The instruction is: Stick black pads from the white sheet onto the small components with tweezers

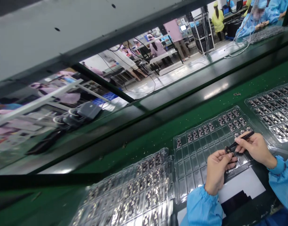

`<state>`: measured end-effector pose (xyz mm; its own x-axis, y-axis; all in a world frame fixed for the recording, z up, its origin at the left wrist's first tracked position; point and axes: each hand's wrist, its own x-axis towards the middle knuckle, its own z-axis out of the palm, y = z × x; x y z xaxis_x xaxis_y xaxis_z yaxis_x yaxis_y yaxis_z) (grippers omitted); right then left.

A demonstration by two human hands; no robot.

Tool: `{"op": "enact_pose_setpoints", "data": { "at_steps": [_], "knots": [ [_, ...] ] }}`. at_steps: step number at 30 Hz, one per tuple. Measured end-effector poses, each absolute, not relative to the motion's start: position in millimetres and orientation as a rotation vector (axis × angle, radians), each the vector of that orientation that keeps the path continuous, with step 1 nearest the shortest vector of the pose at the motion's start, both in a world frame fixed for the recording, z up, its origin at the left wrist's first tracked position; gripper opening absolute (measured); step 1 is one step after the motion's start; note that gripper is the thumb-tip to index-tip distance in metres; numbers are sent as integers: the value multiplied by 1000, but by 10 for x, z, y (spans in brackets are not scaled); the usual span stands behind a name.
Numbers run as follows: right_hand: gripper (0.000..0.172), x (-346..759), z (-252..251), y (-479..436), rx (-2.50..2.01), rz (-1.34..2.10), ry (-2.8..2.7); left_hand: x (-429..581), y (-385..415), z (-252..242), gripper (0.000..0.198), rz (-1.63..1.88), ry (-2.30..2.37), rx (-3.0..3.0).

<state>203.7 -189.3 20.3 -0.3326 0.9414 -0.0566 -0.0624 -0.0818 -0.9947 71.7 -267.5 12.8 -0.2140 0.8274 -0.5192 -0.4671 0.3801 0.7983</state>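
Observation:
My left hand (216, 169) pinches a small dark electronic part (227, 150) between thumb and fingers, just above a clear plastic tray (193, 157). My right hand (254, 146) grips black tweezers (243, 139), and their tip touches that part. The tray below has small parts in its far rows and empty pockets nearer me. Both wrists wear light blue sleeves.
A full tray of parts (134, 191) lies at the left, another (275, 110) at the right. A white sheet (242, 185) lies under my hands on the green bench (158, 135). A dark rail (181, 94) runs behind. Other people in coats work beyond.

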Motion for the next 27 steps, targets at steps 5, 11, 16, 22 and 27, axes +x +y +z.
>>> {"op": "enact_pose_setpoints", "data": {
  "at_steps": [5, 11, 16, 22, 27],
  "knots": [
    [38, 2033, 196, -1907, -1009, 1520, -1373, 726, -2671, 134, 36, 1236, 1333, 379],
    [28, 2052, 191, -1935, -955, 1440, -1461, 753, -2670, 123, 33, 1290, 1352, 359],
    [19, 2094, 204, -1963, -874, 1300, -1588, 759, -2680, 111, 33, 1295, 1358, 363],
    [14, 2113, 213, -1973, -805, 1247, -1660, 752, -2681, 86, 32, 1297, 1358, 363],
    [12, 2145, 213, -1951, -895, 1090, -1553, 751, -2699, 118, 33, 1283, 1362, 371]
  ]
}}
